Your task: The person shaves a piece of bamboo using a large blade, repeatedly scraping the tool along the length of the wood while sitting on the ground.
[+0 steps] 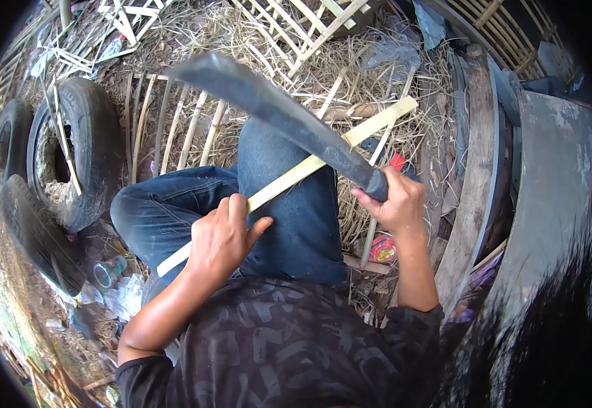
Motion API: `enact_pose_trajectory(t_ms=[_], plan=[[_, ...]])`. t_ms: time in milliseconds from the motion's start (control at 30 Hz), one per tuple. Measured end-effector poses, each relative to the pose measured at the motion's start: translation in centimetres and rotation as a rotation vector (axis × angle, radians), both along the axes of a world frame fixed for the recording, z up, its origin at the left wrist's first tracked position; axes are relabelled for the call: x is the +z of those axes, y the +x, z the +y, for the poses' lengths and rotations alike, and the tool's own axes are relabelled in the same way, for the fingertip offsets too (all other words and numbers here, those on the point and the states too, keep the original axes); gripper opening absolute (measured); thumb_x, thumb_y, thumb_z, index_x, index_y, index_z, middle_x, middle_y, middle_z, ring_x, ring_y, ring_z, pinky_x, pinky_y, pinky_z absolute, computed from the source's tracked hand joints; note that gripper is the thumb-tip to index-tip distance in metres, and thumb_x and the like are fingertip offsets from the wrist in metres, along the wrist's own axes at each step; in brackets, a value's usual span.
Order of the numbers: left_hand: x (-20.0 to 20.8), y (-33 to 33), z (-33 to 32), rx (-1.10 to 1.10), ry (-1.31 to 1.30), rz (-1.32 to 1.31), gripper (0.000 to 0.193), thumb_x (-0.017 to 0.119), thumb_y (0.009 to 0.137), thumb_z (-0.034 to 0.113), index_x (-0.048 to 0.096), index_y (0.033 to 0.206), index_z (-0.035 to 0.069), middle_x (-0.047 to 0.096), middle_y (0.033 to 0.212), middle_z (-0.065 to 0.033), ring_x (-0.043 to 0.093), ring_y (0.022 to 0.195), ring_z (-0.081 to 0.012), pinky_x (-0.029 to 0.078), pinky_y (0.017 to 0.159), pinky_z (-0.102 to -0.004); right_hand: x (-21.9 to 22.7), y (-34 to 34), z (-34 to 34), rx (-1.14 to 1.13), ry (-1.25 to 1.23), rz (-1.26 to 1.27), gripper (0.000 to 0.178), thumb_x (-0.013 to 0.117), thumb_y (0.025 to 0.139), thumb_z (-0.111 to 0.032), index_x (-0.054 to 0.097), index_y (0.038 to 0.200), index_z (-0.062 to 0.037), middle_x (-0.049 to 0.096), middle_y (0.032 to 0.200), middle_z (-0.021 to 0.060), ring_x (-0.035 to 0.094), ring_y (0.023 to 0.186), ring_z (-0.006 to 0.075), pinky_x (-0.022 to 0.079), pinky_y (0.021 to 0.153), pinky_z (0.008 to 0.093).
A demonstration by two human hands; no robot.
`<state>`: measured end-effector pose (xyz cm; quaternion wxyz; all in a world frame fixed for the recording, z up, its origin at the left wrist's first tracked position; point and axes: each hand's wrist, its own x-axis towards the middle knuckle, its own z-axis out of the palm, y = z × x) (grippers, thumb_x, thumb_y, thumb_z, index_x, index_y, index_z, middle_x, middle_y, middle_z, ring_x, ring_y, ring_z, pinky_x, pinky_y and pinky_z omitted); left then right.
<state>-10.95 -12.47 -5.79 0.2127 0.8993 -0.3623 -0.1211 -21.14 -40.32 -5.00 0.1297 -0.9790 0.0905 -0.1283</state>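
Note:
A pale, flat bamboo strip [282,182] runs slantwise over my jeans, from low on the left to the upper right. My left hand [218,234] is closed around its lower half. In my right hand [399,202] is the dark handle of a machete [262,102]. Its long, broad blade points to the upper left and crosses over the strip. Whether the edge touches the strip at that crossing, I cannot tell. Shavings and split strips lie about my bent legs.
Worn tyres [81,149] stand at the left. A bamboo lattice [309,27] lies at the far side, among heaped shavings [221,41]. A weathered plank [476,163] and a grey board [554,183] run along the right. A plastic cup [109,272] and litter are on the ground at left.

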Motion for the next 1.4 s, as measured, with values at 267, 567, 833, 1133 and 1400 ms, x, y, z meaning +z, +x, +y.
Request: enact_pose_trajectory(t_ms=[267, 567, 833, 1133, 1400], plan=[[-0.2, 1.0, 1.3, -0.033, 0.054, 0.034, 0.038, 0.067, 0.085, 0.032, 0.043, 0.088, 0.003, 0.058, 0.070, -0.0143, 0.061, 0.059, -0.0337, 0.047, 0.048, -0.0425, 0.0, 0.8, -0.7, -0.046, -0.009, -0.008, 0.042, 0.073, 0.078, -0.044, 0.061, 0.081, -0.0038, 0.060, 0.061, 0.0123, 0.062, 0.053, 0.0293, 0.049, 0.051, 0.0395], [-1.1, 1.5, 0.3, -0.133, -0.026, -0.025, 0.041, 0.063, 0.087, 0.040, 0.044, 0.085, 0.004, 0.055, 0.062, -0.0121, 0.059, 0.050, -0.0300, 0.048, 0.042, -0.0385, 1.3, -2.7, -1.1, -0.415, 0.390, -0.114, 0.040, 0.064, 0.087, -0.041, 0.061, 0.080, -0.0014, 0.055, 0.058, 0.0029, 0.051, 0.050, 0.0140, 0.041, 0.048, 0.0326], [-0.9, 1.7, 1.3, -0.101, 0.018, -0.052, 0.041, 0.062, 0.087, 0.042, 0.044, 0.084, 0.004, 0.054, 0.060, -0.0112, 0.058, 0.048, -0.0287, 0.048, 0.042, -0.0378, -0.6, 0.1, -1.9, -0.231, 0.156, 0.028, 0.045, 0.070, 0.080, -0.048, 0.062, 0.083, -0.0041, 0.062, 0.064, 0.0112, 0.062, 0.056, 0.0256, 0.047, 0.052, 0.0385], [-0.4, 1.0, 0.6, -0.111, 0.021, 0.053, 0.042, 0.063, 0.086, 0.039, 0.043, 0.087, 0.003, 0.055, 0.067, -0.0136, 0.060, 0.056, -0.0313, 0.048, 0.048, -0.0402, -0.5, -6.7, -7.8, -0.771, 0.493, -0.274, 0.041, 0.055, 0.094, -0.041, 0.051, 0.076, -0.0048, 0.044, 0.052, -0.0014, 0.043, 0.041, 0.0091, 0.036, 0.039, 0.0248], [0.8, 1.1, -2.8, -0.067, -0.040, 0.026, 0.043, 0.062, 0.087, 0.041, 0.043, 0.085, 0.002, 0.055, 0.067, -0.0149, 0.060, 0.057, -0.0322, 0.048, 0.049, -0.0412, 0.2, -1.6, 3.3, -0.137, 0.703, 0.050, 0.045, 0.072, 0.080, -0.044, 0.058, 0.080, -0.0016, 0.057, 0.058, 0.0052, 0.059, 0.051, 0.0176, 0.046, 0.050, 0.0333]])
